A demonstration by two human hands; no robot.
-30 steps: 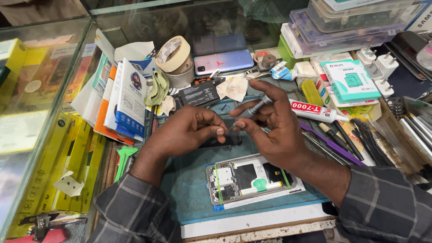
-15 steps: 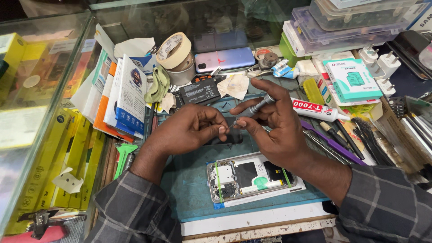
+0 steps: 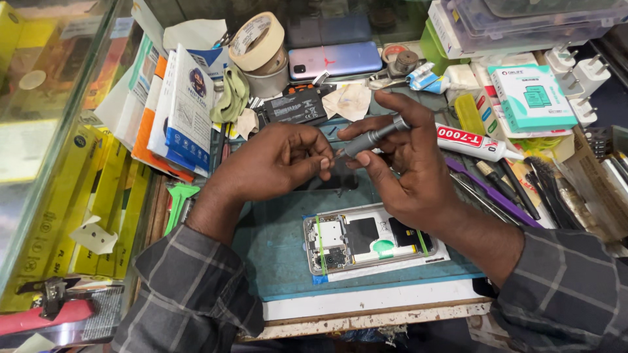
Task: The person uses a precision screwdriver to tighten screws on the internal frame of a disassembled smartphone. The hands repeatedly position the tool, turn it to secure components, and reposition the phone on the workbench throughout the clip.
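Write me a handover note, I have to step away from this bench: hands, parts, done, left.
Right hand holds a grey screwdriver, tip toward the left fingertips.
Left hand pinches something too small to tell at the tip, above a dark part on the mat.
Opened phone lies back-off on the blue mat, near edge; glue tube lies right.
Done: back cover off.
Left: phone is open, unassembled.

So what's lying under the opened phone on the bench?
The opened phone lies on a white flat piece that shows along its lower edge, on the teal mat. How far that piece runs beneath cannot be seen; the phone covers it.
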